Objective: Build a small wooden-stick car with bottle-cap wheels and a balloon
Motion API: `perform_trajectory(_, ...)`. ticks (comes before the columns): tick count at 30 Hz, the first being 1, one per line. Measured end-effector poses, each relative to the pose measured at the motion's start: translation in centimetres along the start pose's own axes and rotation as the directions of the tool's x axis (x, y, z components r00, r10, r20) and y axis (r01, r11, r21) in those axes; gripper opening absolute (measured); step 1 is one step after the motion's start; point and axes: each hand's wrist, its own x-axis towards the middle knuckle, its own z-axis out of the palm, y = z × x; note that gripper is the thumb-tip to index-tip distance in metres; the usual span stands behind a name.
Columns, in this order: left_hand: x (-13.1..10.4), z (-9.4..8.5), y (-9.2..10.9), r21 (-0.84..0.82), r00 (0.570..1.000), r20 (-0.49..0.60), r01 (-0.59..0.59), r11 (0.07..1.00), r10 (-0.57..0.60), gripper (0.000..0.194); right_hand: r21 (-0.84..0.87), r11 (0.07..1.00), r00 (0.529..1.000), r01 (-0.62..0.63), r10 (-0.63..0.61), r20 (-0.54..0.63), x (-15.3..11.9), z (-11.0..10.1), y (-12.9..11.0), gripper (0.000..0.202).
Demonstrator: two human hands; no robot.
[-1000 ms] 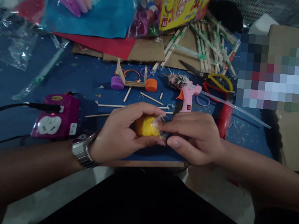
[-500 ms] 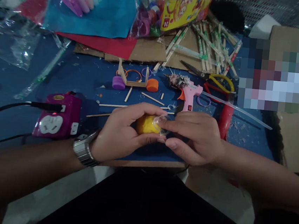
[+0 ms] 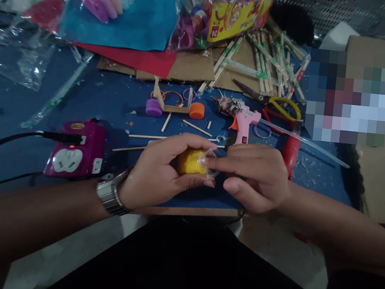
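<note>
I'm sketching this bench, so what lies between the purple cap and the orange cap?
A small wooden frame lies between the purple cap and the orange cap, as the head view shows.

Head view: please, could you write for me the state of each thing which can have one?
Yellow lump: held in the left hand, partly hidden.
Right hand: index finger at the clear plastic beside the lump, thumb apart.
Purple power socket: red light lit, black plug inserted.
Pink glue gun: lying down, clear stick in its rear; heat cannot be told.
Metal-band watch: worn.
</note>
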Motion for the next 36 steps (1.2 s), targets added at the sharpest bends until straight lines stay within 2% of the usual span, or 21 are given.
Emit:
perform_trajectory(2, 0.0, 0.0, 0.0, -0.021, 1.000, -0.002, 0.015, 1.000, -0.015, 0.050, 0.034, 0.999, 1.000, -0.007, 0.008, -0.024, 0.1, 0.0, 0.0, 0.038)
perform_trajectory(6, 0.0, 0.0, 0.0, -0.050, 0.997, 0.009, 0.073, 0.996, -0.073, 0.049, 0.065, 0.998, 1.000, -0.010, 0.009, 0.025, 0.1, -0.1, -0.1, 0.038)
perform_trajectory(11, 0.0, 0.1, -0.1, -0.050, 0.999, 0.014, 0.053, 0.997, -0.052, 0.055, 0.008, 0.998, 0.998, -0.063, 0.063, -0.020, 0.1, 0.0, -0.1, 0.035)
perform_trajectory(15, 0.1, 0.2, 0.2, -0.035, 0.994, 0.042, 0.102, 0.994, -0.100, 0.058, -0.036, 0.998, 0.998, -0.049, 0.048, -0.039, 0.0, 0.1, 0.5, 0.033)
perform_trajectory(20, 0.1, 0.3, 0.3, 0.001, 0.996, 0.033, 0.080, 0.997, -0.080, 0.053, -0.028, 1.000, 0.997, -0.004, 0.002, -0.073, 0.0, -0.1, 0.7, 0.031)
perform_trajectory(23, 0.0, 0.3, -0.1, -0.028, 0.989, 0.025, 0.148, 0.989, -0.147, 0.058, -0.003, 0.996, 0.991, -0.090, 0.090, -0.098, 0.0, -0.1, 0.6, 0.035)
perform_trajectory(26, 0.1, 0.4, -0.5, -0.089, 0.978, 0.013, 0.210, 0.974, -0.210, 0.063, 0.054, 0.970, 0.967, -0.239, 0.242, -0.077, -0.1, 0.3, 0.7, 0.053)
perform_trajectory(28, 0.2, 0.4, -0.6, -0.104, 0.971, 0.011, 0.238, 0.966, -0.238, 0.064, 0.139, 0.949, 0.951, -0.282, 0.295, -0.087, -0.1, 0.7, 0.8, 0.059)
perform_trajectory(31, 0.4, 0.3, -0.5, -0.129, 0.966, 0.013, 0.259, 0.957, -0.260, 0.058, 0.363, 0.875, 0.915, -0.320, 0.385, -0.120, 0.0, 1.0, 1.1, 0.050)
perform_trajectory(34, 0.6, 0.3, -0.4, -0.214, 0.970, 0.007, 0.240, 0.947, -0.244, 0.047, 0.588, 0.711, 0.865, -0.385, 0.500, -0.037, 0.2, 0.8, 1.4, 0.041)
perform_trajectory(36, 0.6, 0.3, -0.4, -0.258, 0.971, 0.000, 0.230, 0.938, -0.238, 0.044, 0.667, 0.620, 0.846, -0.413, 0.533, 0.029, 0.4, 0.7, 1.7, 0.039)
